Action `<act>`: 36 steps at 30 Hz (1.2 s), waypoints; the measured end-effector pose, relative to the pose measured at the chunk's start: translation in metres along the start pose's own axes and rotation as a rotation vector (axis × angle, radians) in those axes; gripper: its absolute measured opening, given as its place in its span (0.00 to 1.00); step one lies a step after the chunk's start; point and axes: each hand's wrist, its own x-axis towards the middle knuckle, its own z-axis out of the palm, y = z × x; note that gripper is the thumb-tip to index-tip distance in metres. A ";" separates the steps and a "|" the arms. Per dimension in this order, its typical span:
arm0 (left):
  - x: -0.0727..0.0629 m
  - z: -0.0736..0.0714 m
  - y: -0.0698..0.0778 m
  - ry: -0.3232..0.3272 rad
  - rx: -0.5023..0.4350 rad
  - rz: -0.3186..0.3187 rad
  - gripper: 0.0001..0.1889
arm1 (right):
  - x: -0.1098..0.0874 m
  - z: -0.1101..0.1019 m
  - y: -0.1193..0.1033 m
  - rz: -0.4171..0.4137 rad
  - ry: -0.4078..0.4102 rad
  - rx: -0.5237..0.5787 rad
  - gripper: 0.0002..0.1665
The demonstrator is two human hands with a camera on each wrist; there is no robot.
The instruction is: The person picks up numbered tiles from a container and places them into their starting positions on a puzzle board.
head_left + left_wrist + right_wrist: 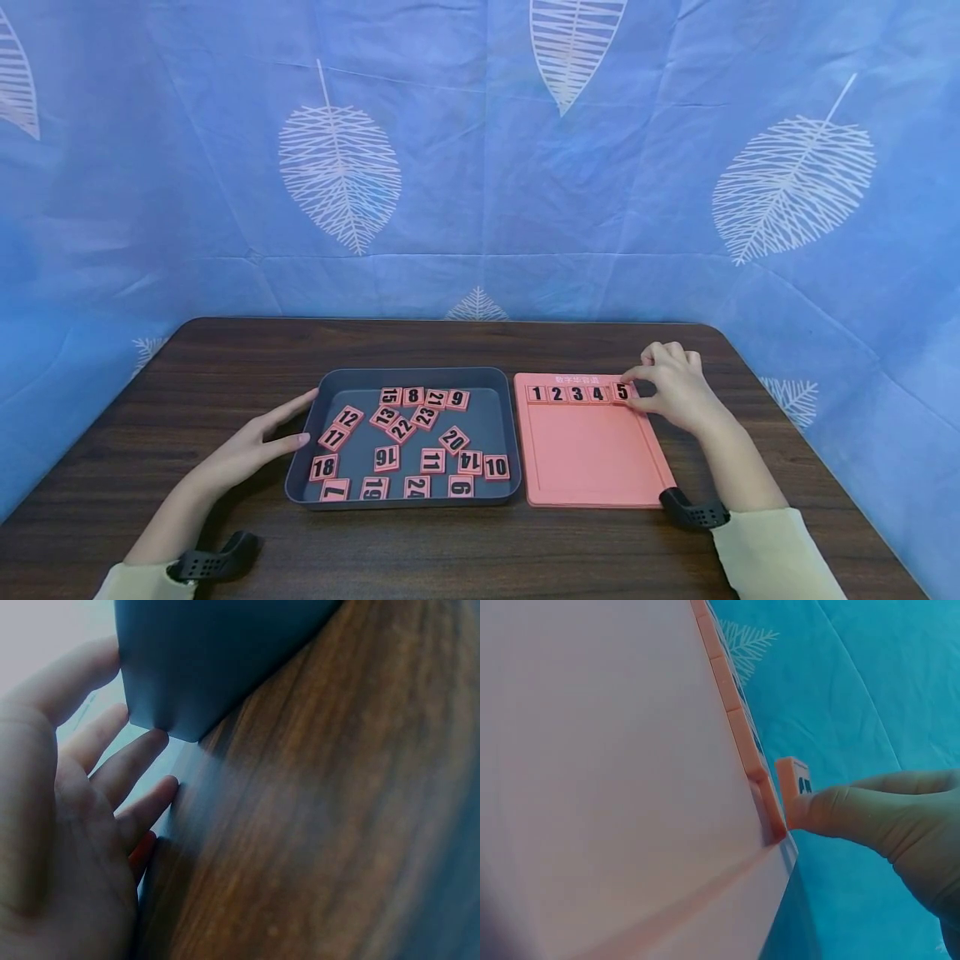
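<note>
Between thumb and finger, my right hand pinches the pink number 5 tile at the top right corner of a pink board. In the right wrist view that tile is tilted and raised a little above the board's edge. Tiles 1 to 4 lie in a row along the board's top, left of it. My left hand rests against the left side of a dark grey tray, thumb and fingers spread. In the left wrist view its fingertips touch the tray's wall.
Several numbered pink tiles lie scattered in the tray, such as the 16 tile and the 20 tile, some of them turned. Tray and board stand side by side on a dark wooden table. A blue leaf-patterned cloth hangs behind.
</note>
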 end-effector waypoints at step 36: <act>0.000 -0.001 0.002 -0.007 -0.020 -0.010 0.34 | 0.005 -0.003 -0.017 0.001 0.029 0.103 0.19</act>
